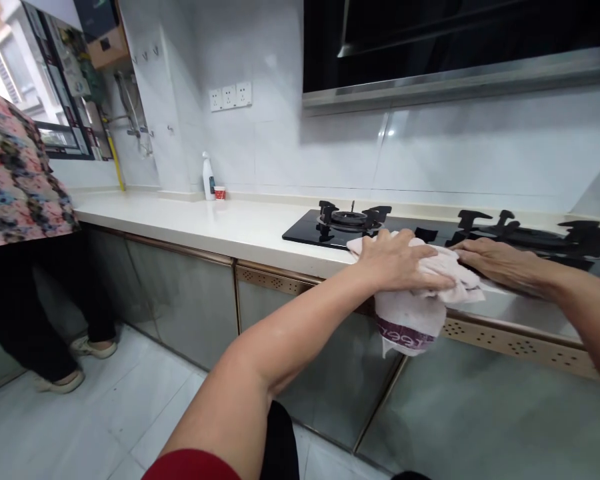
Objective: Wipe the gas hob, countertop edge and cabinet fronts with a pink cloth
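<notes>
My left hand [397, 261] presses on a pale pink towel [413, 313] at the front edge of the gas cooktop, fingers bent over the bunched cloth. One end of the towel, with a purple lettered band, hangs down over the counter edge. My right hand [505, 261] lies low and flat on the front of the black glass cooktop [305, 230], just right of the towel. Its fingertips are close to the cloth; whether they touch it I cannot tell. Behind my hands stand the left burner [350, 217] and the right burner [525, 235] with black pan supports.
A white bottle [208, 177] and a small red cup [220, 193] stand by the wall on the white counter [180, 217]. A dark range hood [455, 47] overhangs the cooktop. At far left stands another person in a floral top [20, 173]. Cabinet doors [190, 293] run below.
</notes>
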{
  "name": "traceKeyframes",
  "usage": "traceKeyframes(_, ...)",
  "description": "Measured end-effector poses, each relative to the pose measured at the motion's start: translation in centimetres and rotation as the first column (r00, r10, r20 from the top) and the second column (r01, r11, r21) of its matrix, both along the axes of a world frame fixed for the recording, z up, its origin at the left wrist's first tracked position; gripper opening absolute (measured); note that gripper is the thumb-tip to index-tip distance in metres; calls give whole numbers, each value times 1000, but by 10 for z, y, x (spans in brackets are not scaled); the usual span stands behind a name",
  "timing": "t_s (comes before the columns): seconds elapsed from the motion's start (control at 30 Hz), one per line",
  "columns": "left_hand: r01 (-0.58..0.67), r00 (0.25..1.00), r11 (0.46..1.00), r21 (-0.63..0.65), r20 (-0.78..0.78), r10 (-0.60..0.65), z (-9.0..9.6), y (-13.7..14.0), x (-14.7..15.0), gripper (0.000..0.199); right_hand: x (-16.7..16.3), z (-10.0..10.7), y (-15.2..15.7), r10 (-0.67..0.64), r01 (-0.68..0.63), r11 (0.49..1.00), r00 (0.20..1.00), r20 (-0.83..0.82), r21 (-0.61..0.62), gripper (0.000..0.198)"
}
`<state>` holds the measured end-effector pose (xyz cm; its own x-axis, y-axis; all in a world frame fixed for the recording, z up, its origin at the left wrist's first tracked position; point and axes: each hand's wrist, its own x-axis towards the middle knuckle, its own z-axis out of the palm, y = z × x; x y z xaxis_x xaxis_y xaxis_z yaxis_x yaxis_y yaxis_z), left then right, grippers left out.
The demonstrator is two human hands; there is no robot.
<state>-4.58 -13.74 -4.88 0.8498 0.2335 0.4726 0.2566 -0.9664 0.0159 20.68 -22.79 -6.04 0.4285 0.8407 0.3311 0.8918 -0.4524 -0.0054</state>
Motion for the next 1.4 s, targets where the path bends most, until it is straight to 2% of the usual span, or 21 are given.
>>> traceKeyframes(0.1, -60, 997, 998, -2, 46, 60, -4, 15, -17, 69, -10, -4, 1, -70, 68, 997, 995, -71, -33, 55)
traceKeyframes(0.2, -136, 989, 990, -43, 50, 138, -1, 41, -44, 68, -14, -9, 0, -49, 48, 999, 995, -85, -10, 56)
traceKeyframes(0.3, -285, 956, 954, -97, 39, 289, 5, 76, -76, 70, -8, -14, 1, -15, 14, 1000, 995, -98, -2, 57)
traceKeyframes(0.47, -564, 822, 811, -154, -20, 569, 14, 135, -131, 75, -4, -16, 4, -44, 44, 999, 992, -120, 3, 58)
traceKeyframes(0.6, -720, 691, 672, -173, -83, 718, 21, 163, -159, 81, -15, -12, 1, -43, 46, 999, 991, -124, 15, 56)
traceKeyframes(0.7, -749, 660, 648, -137, -76, 747, 21, 163, -162, 78, -22, -10, 1, -33, 38, 999, 991, -129, 38, 54)
traceKeyframes(0.77, -741, 671, 665, -97, -48, 740, 18, 154, -157, 74, -24, -10, 2, -22, 29, 998, 992, -123, 54, 53)
traceKeyframes(0.9, -680, 730, 733, -22, 72, 679, 7, 128, -139, 65, -24, -11, 4, -26, 34, 998, 992, -123, 58, 54)
traceKeyframes(1.03, -654, 746, 757, 5, 171, 643, 0, 106, -126, 57, -26, -10, 4, -39, 46, 997, 991, -127, 56, 53)
traceKeyframes(1.1, -616, 775, 788, 26, 201, 599, -2, 93, -119, 55, -28, -9, 3, -40, 46, 998, 991, -126, 49, 52)
traceKeyframes(1.17, -534, 831, 843, 64, 225, 509, -7, 75, -108, 55, -29, -8, 2, -47, 52, 998, 991, -127, 35, 54)
traceKeyframes(1.27, -364, 912, 922, 128, 249, 326, -16, 42, -74, 56, -30, -7, 1, -71, 74, 997, 989, -130, 15, 55)
traceKeyframes(1.4, -184, 964, 974, 130, 219, 153, -19, 2, -18, 55, -27, -7, -1, -63, 67, 997, 989, -131, 30, 54)
